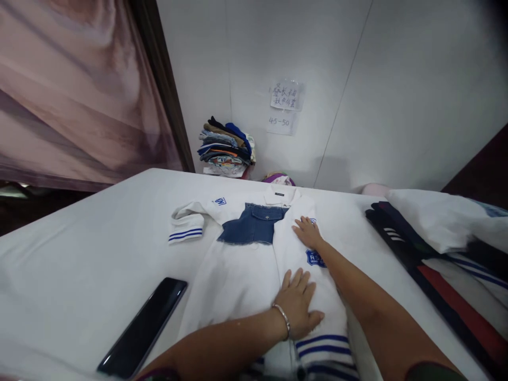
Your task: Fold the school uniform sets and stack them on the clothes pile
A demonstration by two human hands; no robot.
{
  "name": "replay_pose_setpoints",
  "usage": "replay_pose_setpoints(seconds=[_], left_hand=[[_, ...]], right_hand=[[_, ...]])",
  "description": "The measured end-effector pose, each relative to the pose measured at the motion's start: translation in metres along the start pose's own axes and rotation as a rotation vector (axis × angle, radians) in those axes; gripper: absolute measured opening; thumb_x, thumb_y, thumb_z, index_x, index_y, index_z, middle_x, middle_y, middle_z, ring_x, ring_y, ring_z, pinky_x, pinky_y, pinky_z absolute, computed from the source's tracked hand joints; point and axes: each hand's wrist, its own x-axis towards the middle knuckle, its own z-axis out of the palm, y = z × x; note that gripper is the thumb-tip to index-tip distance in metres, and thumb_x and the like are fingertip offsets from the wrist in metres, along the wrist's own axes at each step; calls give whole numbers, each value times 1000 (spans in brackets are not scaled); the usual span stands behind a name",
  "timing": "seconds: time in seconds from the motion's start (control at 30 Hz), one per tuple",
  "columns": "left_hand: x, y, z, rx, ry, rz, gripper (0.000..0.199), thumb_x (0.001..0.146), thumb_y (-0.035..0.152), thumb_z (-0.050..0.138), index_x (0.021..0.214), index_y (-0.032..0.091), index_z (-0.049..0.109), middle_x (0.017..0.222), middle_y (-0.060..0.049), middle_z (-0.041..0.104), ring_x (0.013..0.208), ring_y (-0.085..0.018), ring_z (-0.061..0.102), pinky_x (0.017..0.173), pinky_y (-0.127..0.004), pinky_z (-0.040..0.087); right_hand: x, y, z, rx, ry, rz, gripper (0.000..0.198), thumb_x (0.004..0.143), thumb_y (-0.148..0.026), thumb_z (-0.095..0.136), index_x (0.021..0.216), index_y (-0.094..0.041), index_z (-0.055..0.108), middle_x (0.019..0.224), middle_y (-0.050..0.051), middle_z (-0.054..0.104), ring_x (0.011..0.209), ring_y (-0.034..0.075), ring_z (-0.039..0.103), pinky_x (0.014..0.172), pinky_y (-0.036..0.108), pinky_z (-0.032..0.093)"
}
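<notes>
A white jacket (238, 280) with a collar, a denim chest panel and blue-striped cuffs lies spread on the white table. Its sleeve on the right is folded in over the front, with the striped cuff near the table's front edge. My left hand (297, 304), with a silver bangle at the wrist, presses flat on this sleeve, fingers spread. Farther up, my right hand (308, 233) rests flat near the shoulder, beside a blue badge (315, 258). The other sleeve (186, 225) lies bent out to the left. Neither hand grips anything.
A black phone (145, 325) lies left of the jacket. Dark, red and white garments (448, 286) are heaped on the right. Behind the table's far edge stands a stack of folded clothes (228, 145). Handwritten paper signs (286, 95) hang on the wall, and a pink curtain (79, 90) hangs at left.
</notes>
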Motion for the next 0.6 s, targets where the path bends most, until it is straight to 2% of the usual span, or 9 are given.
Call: replay_pose_setpoints(seconds=[0.1, 0.2, 0.3, 0.37, 0.43, 0.53, 0.6], left_hand=[[1, 0, 1, 12, 8, 2, 81, 81, 69, 32, 146, 22, 33, 156, -10, 19, 145, -27, 3, 118, -50, 0], [2, 0, 2, 10, 4, 7, 78, 82, 66, 33, 146, 21, 34, 156, -11, 18, 145, -27, 3, 118, -51, -1], [3, -2, 3, -11, 4, 13, 78, 81, 64, 38, 145, 20, 34, 156, -12, 19, 145, -28, 5, 117, -53, 0], [5, -6, 0, -40, -3, 7, 76, 79, 60, 45, 143, 20, 37, 154, -11, 26, 144, -28, 10, 118, -52, 4], [12, -11, -9, -76, -9, -32, 66, 79, 50, 50, 138, 20, 45, 148, -10, 39, 141, -27, 25, 118, -46, 16], [32, -16, -36, -71, 128, -86, 49, 84, 32, 43, 129, 17, 53, 137, -8, 53, 129, -20, 45, 112, -33, 30], [55, -19, -57, 3, 276, -67, 44, 88, 30, 37, 126, 17, 54, 137, -7, 53, 129, -19, 44, 113, -35, 28]], right_hand=[[-31, 1, -2, 51, -23, 8, 54, 94, -46, 34, 142, -21, 39, 155, 11, 23, 144, 27, 13, 114, 50, 13], [-83, 9, 1, 130, -44, -26, 53, 92, -46, 38, 140, -23, 42, 154, 8, 25, 145, 24, 13, 115, 50, 9], [-140, 19, 8, 246, -6, -56, 53, 91, -48, 38, 138, -26, 45, 153, 5, 29, 144, 24, 16, 116, 52, 8], [-173, 23, 15, 313, 33, -71, 54, 90, -50, 38, 140, -29, 44, 153, 3, 28, 144, 24, 16, 117, 52, 7], [-198, 23, 24, 335, 23, -111, 57, 89, -53, 40, 143, -33, 38, 154, 0, 24, 144, 24, 14, 118, 49, 7], [-220, 16, 34, 323, -67, -180, 61, 87, -56, 45, 144, -40, 30, 154, -7, 17, 144, 23, 9, 120, 46, 9], [-225, 11, 37, 308, -105, -198, 60, 87, -56, 45, 143, -41, 31, 153, -8, 14, 144, 24, 8, 120, 46, 9]])
